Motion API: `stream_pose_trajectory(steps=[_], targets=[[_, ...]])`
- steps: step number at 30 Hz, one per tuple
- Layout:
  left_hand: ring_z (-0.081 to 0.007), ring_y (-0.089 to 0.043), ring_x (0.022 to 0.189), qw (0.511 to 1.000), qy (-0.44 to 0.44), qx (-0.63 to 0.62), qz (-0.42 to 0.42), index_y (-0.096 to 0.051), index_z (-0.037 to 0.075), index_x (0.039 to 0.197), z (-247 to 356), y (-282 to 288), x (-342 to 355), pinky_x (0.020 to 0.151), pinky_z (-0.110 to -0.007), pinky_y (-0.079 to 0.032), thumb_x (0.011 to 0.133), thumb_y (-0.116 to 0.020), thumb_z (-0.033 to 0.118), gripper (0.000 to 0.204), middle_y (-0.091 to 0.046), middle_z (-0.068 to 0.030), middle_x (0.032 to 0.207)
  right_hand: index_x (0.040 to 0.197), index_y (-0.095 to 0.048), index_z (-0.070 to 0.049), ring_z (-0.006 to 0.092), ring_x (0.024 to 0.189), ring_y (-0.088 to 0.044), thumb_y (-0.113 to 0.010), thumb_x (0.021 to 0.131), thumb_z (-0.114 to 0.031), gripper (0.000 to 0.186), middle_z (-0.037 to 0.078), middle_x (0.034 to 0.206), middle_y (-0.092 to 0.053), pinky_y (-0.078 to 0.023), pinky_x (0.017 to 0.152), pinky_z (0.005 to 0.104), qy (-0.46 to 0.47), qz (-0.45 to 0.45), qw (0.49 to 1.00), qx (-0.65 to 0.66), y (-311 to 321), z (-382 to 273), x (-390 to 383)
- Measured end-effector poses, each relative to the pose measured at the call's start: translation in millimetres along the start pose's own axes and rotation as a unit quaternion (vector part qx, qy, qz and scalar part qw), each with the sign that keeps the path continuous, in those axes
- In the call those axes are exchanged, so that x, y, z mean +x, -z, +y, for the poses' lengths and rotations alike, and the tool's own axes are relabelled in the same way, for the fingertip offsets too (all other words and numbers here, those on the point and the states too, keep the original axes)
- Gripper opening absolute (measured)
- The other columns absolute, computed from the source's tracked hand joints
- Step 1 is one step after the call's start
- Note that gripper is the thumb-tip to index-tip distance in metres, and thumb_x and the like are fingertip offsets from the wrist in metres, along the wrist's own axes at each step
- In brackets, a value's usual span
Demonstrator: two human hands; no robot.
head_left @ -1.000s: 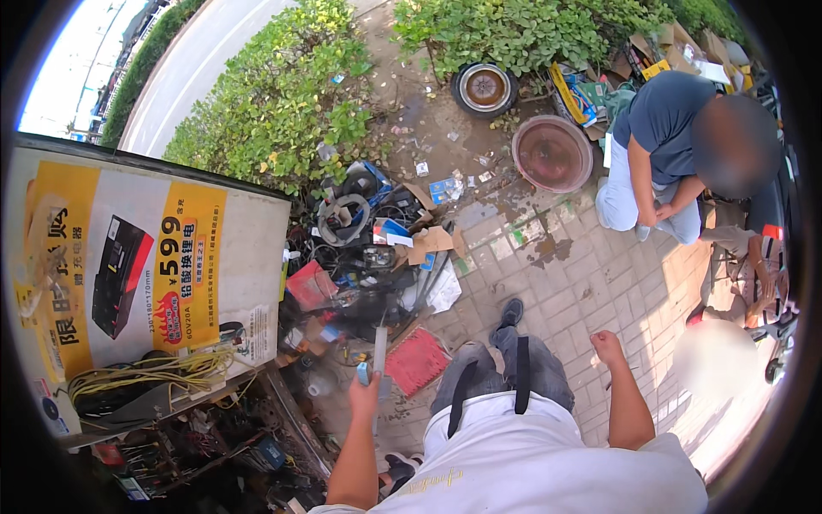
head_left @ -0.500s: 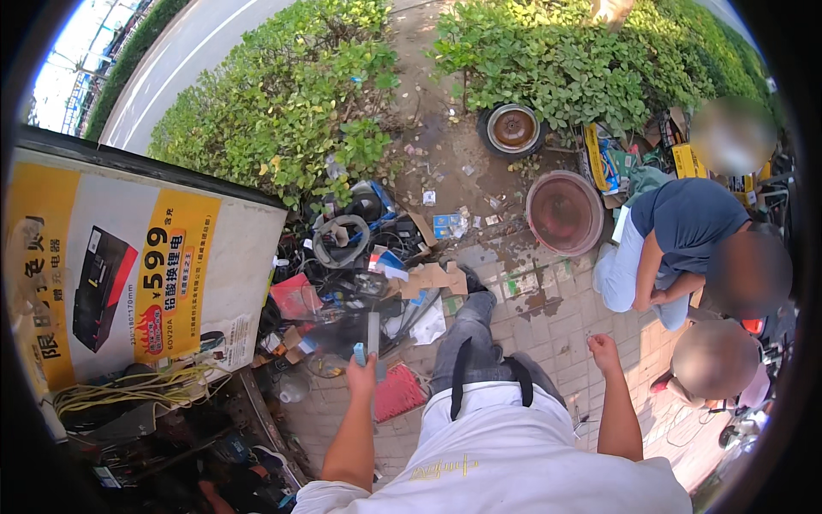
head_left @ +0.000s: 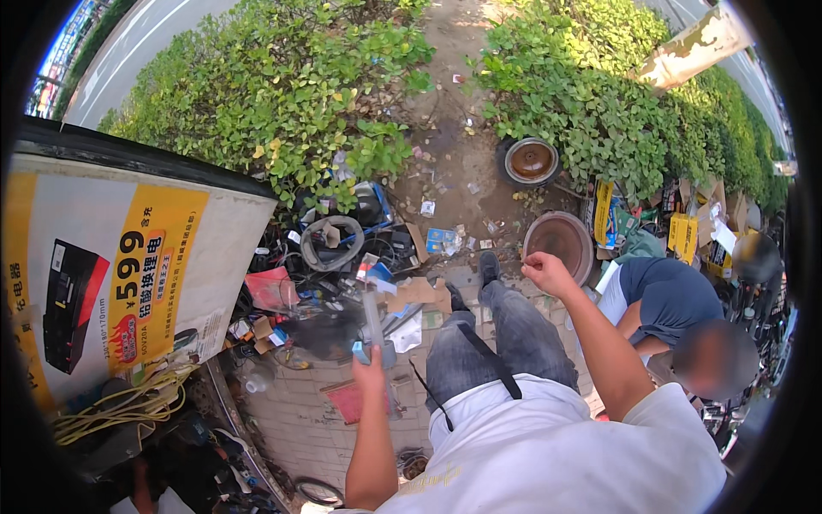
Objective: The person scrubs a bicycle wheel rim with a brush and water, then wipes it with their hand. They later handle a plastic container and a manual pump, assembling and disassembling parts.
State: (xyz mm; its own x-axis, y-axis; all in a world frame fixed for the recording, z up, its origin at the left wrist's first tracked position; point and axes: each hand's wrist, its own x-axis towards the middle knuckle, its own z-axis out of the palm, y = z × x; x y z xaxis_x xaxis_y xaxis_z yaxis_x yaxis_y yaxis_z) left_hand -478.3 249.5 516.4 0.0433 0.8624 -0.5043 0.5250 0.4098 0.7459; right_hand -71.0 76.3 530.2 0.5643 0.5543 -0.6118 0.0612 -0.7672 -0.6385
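Note:
My left hand (head_left: 369, 372) is closed around a small light-blue block-like object (head_left: 360, 351). A long, thin, greyish strip (head_left: 372, 317) runs past the same hand; it is blurred, and I cannot make out its kind or whether it is gripped too. Raised to the right, my right hand (head_left: 548, 272) has its fingers pinched together. Anything between those fingertips is too small to see. In the picture, this hand overlaps the edge of a reddish-brown round tub (head_left: 561, 240).
Left of my legs lies a heap of cables and scrap with a coiled grey hose (head_left: 332, 243) and torn cardboard (head_left: 419, 294). A red flat piece (head_left: 345, 401) lies on the paving. A large sign (head_left: 171, 283) stands left. A bent-over person (head_left: 659, 295) is close on my right.
My right hand has risen forward and left, toward the tub in the picture. The view has shifted as I turned and stepped. My left hand still holds the light-blue object.

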Motion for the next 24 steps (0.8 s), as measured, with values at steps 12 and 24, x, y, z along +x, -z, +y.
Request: stream_pose_trajectory(steps=[12, 24], targets=[[-0.0176, -0.059, 0.076, 0.981, 0.087, -0.012, 0.175, -0.06, -0.001, 0.094, 44.7, -48.5, 17.7, 0.071, -0.034, -0.047, 0.086, -0.068, 0.023, 0.027, -0.064, -0.0088, 0.085, 0.082, -0.065, -0.006, 0.0318, 0.088, -0.059, -0.071, 0.076, -0.023, 0.019, 0.012, 0.09, -0.059, -0.048, 0.078, 0.0411, 0.278, -0.067, 0.952, -0.111, -160.5, -231.1, 239.8], [-0.0131, -0.053, 0.077, 0.916, 0.214, -0.116, 0.318, -0.057, 0.003, 0.094, 104.7, -120.4, -13.1, 0.07, -0.028, -0.045, 0.083, -0.066, 0.011, 0.017, -0.057, -0.0037, 0.084, 0.106, -0.061, -0.007, 0.0303, 0.109, -0.055, -0.059, 0.079, -0.014, 0.027, 0.013, 0.112, -0.059, -0.046, 0.089, 0.0447, 0.412, -0.115, 0.734, -0.528, -316.8, -263.8, 472.9]])
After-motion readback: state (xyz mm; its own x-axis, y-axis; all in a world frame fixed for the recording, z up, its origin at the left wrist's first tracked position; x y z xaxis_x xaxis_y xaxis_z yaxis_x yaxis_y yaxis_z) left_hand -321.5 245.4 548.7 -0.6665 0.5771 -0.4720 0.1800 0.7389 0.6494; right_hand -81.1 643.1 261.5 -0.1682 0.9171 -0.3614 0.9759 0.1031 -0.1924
